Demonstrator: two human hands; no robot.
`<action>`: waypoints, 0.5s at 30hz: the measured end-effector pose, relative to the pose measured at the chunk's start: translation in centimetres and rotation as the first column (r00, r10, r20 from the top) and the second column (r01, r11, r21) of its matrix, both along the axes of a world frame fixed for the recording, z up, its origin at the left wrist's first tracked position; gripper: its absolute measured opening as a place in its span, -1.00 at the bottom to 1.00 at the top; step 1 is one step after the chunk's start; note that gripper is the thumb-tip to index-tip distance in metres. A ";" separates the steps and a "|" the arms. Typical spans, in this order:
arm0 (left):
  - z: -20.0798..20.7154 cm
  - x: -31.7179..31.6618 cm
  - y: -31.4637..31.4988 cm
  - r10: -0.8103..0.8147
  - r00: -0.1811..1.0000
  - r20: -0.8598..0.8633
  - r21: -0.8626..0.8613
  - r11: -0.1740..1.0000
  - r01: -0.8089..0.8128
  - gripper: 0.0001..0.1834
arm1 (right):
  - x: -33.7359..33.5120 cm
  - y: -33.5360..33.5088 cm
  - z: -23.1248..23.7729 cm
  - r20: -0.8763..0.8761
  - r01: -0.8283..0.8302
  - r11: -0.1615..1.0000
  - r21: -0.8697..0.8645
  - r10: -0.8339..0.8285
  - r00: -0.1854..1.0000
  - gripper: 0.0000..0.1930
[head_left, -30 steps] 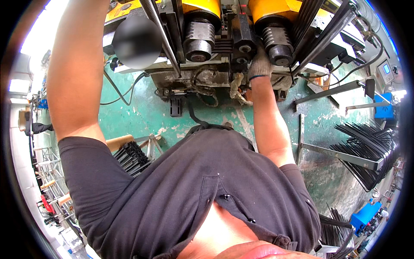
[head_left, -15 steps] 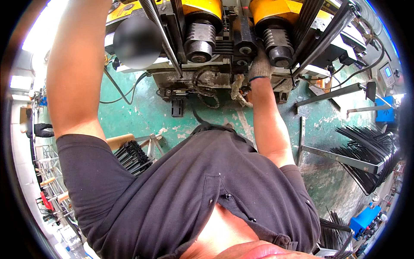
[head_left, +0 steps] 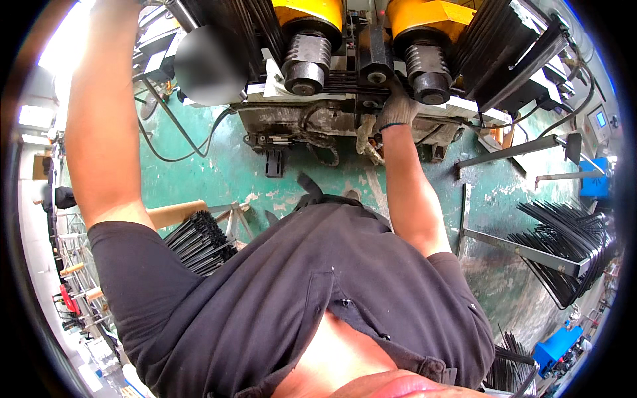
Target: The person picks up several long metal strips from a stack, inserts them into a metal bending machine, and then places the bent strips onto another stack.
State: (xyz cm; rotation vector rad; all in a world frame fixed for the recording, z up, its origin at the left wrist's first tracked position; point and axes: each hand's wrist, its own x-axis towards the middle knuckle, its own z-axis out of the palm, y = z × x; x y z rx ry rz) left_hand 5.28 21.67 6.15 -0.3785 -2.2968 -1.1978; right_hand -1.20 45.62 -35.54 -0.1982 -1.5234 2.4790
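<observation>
My right hand (head_left: 398, 109), in a pale knit glove with a dark cuff edge, reaches into the front of a machine with yellow housings (head_left: 309, 12). It is beside a black block (head_left: 375, 56) and below the right threaded steel spindle (head_left: 428, 73). Its fingertips are hidden against the machine, so what they touch cannot be made out. A second threaded spindle (head_left: 307, 66) stands left of the block. My left arm stretches to the top left, where its hand passes beyond the picture's edge. Dark bars (head_left: 494, 50) slant outward on the machine's right side.
Bundles of thin black rods rest on a rack (head_left: 564, 259) at the right and on a stand (head_left: 199, 242) at the left. A metal arm (head_left: 507, 156) juts out at right. Cables (head_left: 176, 156) loop over the green floor (head_left: 232, 176).
The machine's slanting side bars have swung outward on both sides, and a pale part shows by the left spindle. My left arm has shifted left; my right hand has moved slightly left.
</observation>
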 end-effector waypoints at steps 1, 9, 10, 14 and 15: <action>0.2 0.1 0.6 0.047 0.998 0.039 0.015 0.999 -0.048 -0.81 | -0.5 0.3 -0.5 -0.016 0.002 0.999 0.050 -0.002 1.000 -0.77; 0.6 -0.1 -1.7 -0.141 0.989 0.042 -0.021 0.990 0.142 -0.68 | 0.4 -1.2 1.4 0.040 0.004 0.979 -0.202 0.004 0.999 -0.68; 0.2 -0.6 -1.4 -0.135 0.990 0.036 -0.016 0.991 0.136 -0.66 | 0.0 -0.7 1.0 0.036 0.019 0.988 -0.152 -0.014 0.999 -0.67; 0.0 -1.1 0.5 -0.016 0.997 0.080 -0.076 0.997 0.022 -0.58 | -0.1 0.3 0.9 0.040 0.080 0.987 -0.141 -0.075 0.996 -0.70; 1.7 0.8 0.1 0.058 0.990 0.125 -0.121 0.992 -0.043 -0.57 | 1.0 -1.5 2.1 0.075 0.014 0.968 -0.252 0.005 0.997 -0.69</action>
